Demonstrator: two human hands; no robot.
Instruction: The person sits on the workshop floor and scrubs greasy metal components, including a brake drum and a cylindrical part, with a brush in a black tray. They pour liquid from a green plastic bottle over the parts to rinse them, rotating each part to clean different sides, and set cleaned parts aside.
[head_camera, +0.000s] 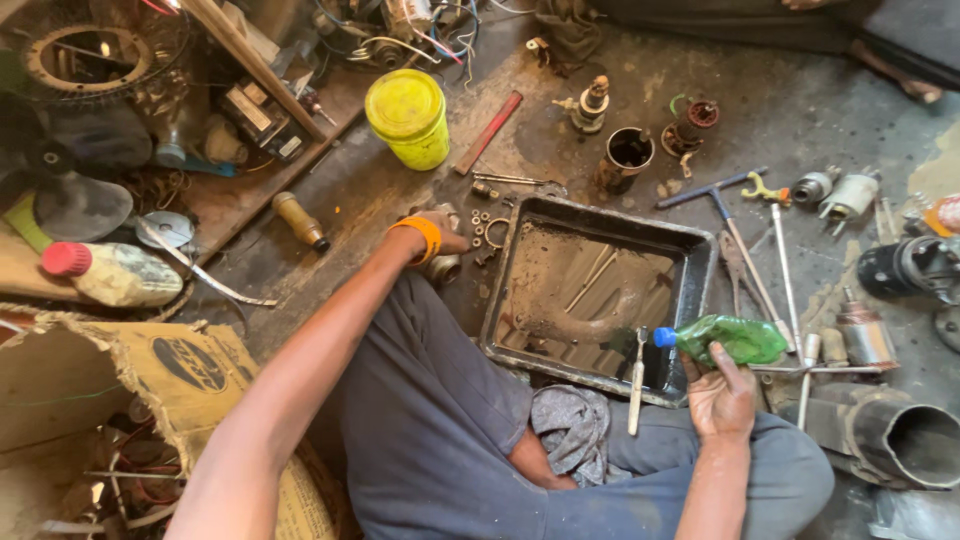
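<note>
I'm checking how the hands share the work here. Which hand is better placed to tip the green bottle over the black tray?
Probably the right hand: it already holds the green bottle, blue cap pointing at the black tray. The left hand is stretched to a metal part beyond the tray.

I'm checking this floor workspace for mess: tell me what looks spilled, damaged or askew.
The black tray holds a shallow pool of murky liquid with thin rods lying in it. The right hand tips a green bottle sideways at its corner. A cardboard box, lower left, has a torn, ragged rim.
</note>
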